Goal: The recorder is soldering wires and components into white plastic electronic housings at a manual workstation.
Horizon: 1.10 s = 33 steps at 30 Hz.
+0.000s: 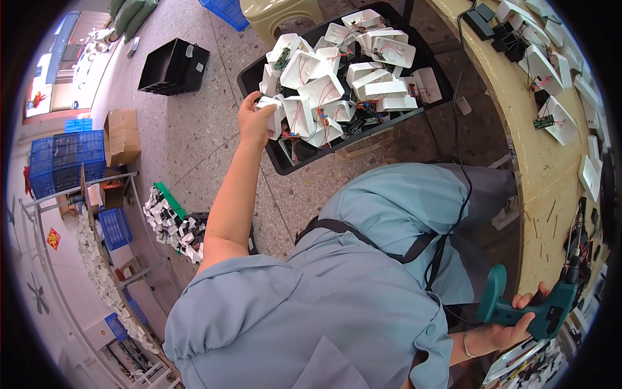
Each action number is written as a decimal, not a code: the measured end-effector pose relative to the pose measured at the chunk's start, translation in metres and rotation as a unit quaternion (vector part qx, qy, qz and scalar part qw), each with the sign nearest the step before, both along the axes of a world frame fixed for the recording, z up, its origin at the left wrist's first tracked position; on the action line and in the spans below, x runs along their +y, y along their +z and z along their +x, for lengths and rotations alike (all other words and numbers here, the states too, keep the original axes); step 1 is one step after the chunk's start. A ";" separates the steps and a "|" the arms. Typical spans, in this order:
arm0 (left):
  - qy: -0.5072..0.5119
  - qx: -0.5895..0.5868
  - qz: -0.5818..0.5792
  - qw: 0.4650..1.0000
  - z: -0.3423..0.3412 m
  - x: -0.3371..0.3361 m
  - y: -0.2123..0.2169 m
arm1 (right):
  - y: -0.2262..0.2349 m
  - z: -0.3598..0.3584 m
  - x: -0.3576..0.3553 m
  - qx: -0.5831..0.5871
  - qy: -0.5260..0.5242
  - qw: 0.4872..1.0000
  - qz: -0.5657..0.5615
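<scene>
My left hand [256, 120] reaches out to the near left corner of a black crate [282, 163], fingers closed on a white plastic housing [275, 120]. Inside the crate lie many more open white housings [322, 91], some with red wires and small green circuit boards. At the lower right, my right hand [515, 327] is wrapped around the handle of a teal power screwdriver [551, 312]. Its bit points away toward the workbench, over dark parts and wires.
The yellowish workbench [518, 168] curves down the right side, with white housings [558, 123] and black parts on it. A black cable [459, 104] hangs from its edge. An empty black bin [173, 67], a cream stool [280, 14], blue crates [67, 162] and a cardboard box [122, 135] stand around.
</scene>
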<state>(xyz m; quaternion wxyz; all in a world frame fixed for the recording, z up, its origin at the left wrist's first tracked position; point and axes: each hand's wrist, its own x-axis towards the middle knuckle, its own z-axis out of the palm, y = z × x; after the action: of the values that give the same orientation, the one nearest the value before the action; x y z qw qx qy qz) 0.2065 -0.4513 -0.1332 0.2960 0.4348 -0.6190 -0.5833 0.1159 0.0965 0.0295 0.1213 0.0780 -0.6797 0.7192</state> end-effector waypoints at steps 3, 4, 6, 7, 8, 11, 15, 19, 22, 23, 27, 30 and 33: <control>0.116 0.069 0.110 0.985 0.011 -0.005 0.005 | 0.001 0.000 -0.002 -0.003 0.007 1.000 0.002; 0.115 0.069 0.110 0.985 0.016 -0.010 0.001 | 0.000 0.001 -0.002 0.002 0.006 1.000 0.002; 0.145 0.111 0.149 0.972 0.035 -0.029 -0.009 | 0.000 0.003 -0.001 0.007 0.002 1.000 0.002; 0.165 0.118 0.189 0.961 0.045 -0.038 -0.012 | 0.001 0.003 0.000 0.003 0.007 1.000 0.005; 0.172 0.118 0.185 0.960 0.060 -0.042 -0.010 | 0.000 0.001 -0.001 -0.002 0.019 1.000 0.006; 0.169 0.184 0.227 0.941 0.085 -0.050 -0.007 | -0.002 0.001 0.000 0.000 0.013 1.000 -0.003; 0.097 0.160 0.207 0.960 0.111 -0.076 0.014 | 0.000 0.000 -0.004 -0.002 -0.008 1.000 0.001; 0.030 0.131 0.153 0.979 0.095 -0.087 0.071 | -0.003 0.000 -0.002 0.001 0.003 1.000 0.003; -0.071 0.121 0.076 0.987 0.066 -0.093 0.114 | -0.002 0.002 -0.008 0.005 0.004 1.000 0.009; -0.086 0.137 0.063 0.985 0.052 -0.091 0.124 | -0.001 0.002 -0.009 0.010 0.000 1.000 0.013; -0.123 0.133 0.060 0.982 0.015 -0.090 0.130 | -0.004 0.002 -0.002 0.008 0.012 1.000 0.008; -0.116 0.113 0.059 0.985 -0.003 -0.109 0.085 | -0.001 0.002 -0.002 0.012 0.010 1.000 0.004; -0.112 -0.086 -0.036 0.989 -0.016 -0.110 0.020 | 0.004 0.005 -0.008 0.021 -0.029 0.999 0.008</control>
<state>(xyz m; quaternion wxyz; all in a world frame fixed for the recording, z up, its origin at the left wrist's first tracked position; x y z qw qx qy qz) 0.1907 -0.5614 -0.1131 0.1897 0.3999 -0.7080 -0.5503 0.1210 0.0886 0.0338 0.1559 0.0738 -0.6848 0.7080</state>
